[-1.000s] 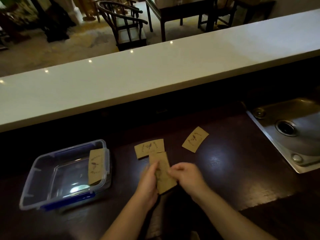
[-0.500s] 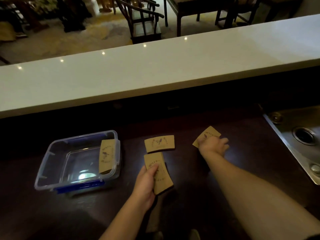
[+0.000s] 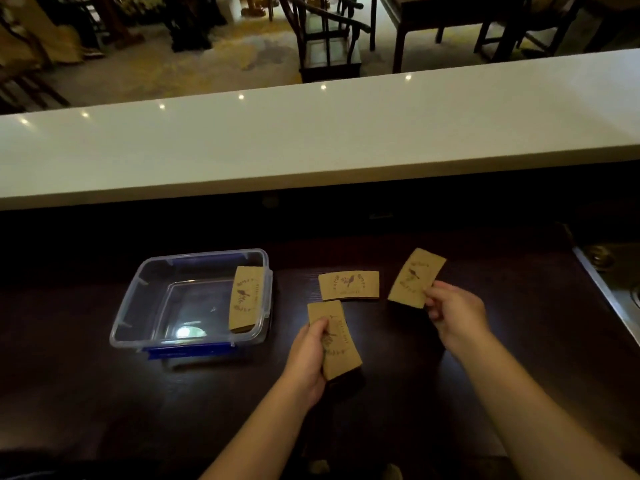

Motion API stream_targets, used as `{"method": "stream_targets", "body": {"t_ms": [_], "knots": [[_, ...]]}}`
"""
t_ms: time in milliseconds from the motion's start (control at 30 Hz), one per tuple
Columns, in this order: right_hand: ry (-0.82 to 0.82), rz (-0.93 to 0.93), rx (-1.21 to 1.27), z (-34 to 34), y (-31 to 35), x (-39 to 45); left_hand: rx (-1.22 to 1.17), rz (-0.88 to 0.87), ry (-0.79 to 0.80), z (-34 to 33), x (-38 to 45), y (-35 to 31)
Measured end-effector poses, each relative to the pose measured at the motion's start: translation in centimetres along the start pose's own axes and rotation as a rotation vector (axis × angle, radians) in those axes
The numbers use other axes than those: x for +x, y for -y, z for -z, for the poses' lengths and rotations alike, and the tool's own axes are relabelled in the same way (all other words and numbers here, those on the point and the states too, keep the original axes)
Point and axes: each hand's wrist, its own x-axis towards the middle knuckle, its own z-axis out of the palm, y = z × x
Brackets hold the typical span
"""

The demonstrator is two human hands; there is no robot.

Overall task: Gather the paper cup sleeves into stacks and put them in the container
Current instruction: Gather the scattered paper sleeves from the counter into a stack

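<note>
Roughly midway, the job looked from the head camera, the only view there was. One batch of kraft sleeves (image 3: 245,299) already stood on edge inside the clear plastic container (image 3: 138,292), leaning against its right wall; the rest of the tub showed only its bare floor with a lamp's glare on it. Whether that batch was a single sleeve or several could not be told.

On the dark counter (image 3: 519,358), the left hand (image 3: 308,358) was closed around a held stack of sleeves (image 3: 337,344), thumb pressed on the printed face. The right hand (image 3: 453,313) pinched the near corner of another sleeve (image 3: 414,278), which looked raised off the wood and tilted. Between the two, a last sleeve (image 3: 349,285) lay flat and untouched, just beyond the left hand's stack.

By my reckoning, what remained was to add the right hand's sleeve to the stack, collect the flat one, square the edges and set the lot into the tub beside the batch already there. A steel sink (image 3: 609,299) edged the counter at far right, well apart from the work.
</note>
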Motion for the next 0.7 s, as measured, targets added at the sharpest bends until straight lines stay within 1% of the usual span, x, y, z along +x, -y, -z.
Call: {"method": "stream_targets", "body": {"t_ms": [33,100,133,167,267,367,467,533,633,700], "knots": [[0.11,-0.055,0.031,-0.1,-0.4,-1.5,-0.003,0.006,0.016,0.0,0.1,0.0],[0.319,-0.149,-0.041,-0.4,-1.6,-4.5,-0.016,0.034,0.09,-0.1,0.3,0.0],[0.382,-0.171,-0.114,-0.8,-2.3,-5.8,-0.027,0.052,0.133,-0.2,0.3,0.0],[0.408,-0.173,-0.181,-1.2,-2.9,-6.8,-0.031,0.063,0.167,-0.3,0.4,0.0],[0.352,-0.111,-0.33,-2.5,-4.5,-8.3,0.01,0.049,0.194,-0.5,0.4,0.1],[0.309,-0.064,-0.417,-3.5,-5.6,-8.8,0.143,-0.011,0.167,0.1,0.5,0.3],[0.282,0.048,-0.527,-3.7,-6.0,-8.8,0.198,-0.03,0.239,1.1,0.6,0.0],[0.352,0.077,-0.553,-3.7,-5.4,-8.5,0.247,-0.006,0.343,1.7,0.5,-0.7],[0.505,0.029,-0.58,-3.8,-4.5,-8.3,0.401,0.049,0.495,2.5,0.6,-1.6],[0.508,0.013,-0.574,-3.9,-4.1,-8.4,0.481,0.075,0.534,2.8,1.0,-2.2]]}}
